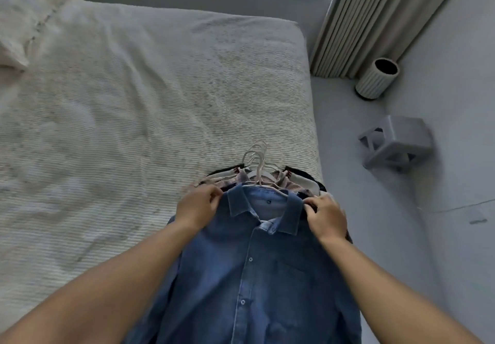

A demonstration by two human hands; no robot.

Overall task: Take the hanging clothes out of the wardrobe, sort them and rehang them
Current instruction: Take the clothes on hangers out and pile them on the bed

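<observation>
Denim shirt: a blue button-up lay face up on top of a stack of hung clothes, at the near right corner of the bed; its collar pointed toward the far end of the bed and its lower part ran out of view at the bottom edge.
Stack beneath: edges of other garments, dark, pale and checked, showed past the shirt's shoulders; how many there were could not be told.
Hangers: several pale hooks lay bunched together just beyond the collar, resting on the bedcover.
Left hand: sat at the shirt's left shoulder, just beside the collar, with its fingers curled and pinching the cloth at the shoulder edge.
Right hand: sat at the shirt's right shoulder, with its fingers bent down and gripping the fabric beside the collar tip.
Shirt relative to fingers: the collar lay between the 2 hands, with the fingertips of each touching the shoulder seams on either side.
Bed: covered in a pale textured spread, with a pillow at the far left.
Floor: a ribbed cylindrical bin stood near the curtain, and a grey stool stood to the right of the bed.
</observation>
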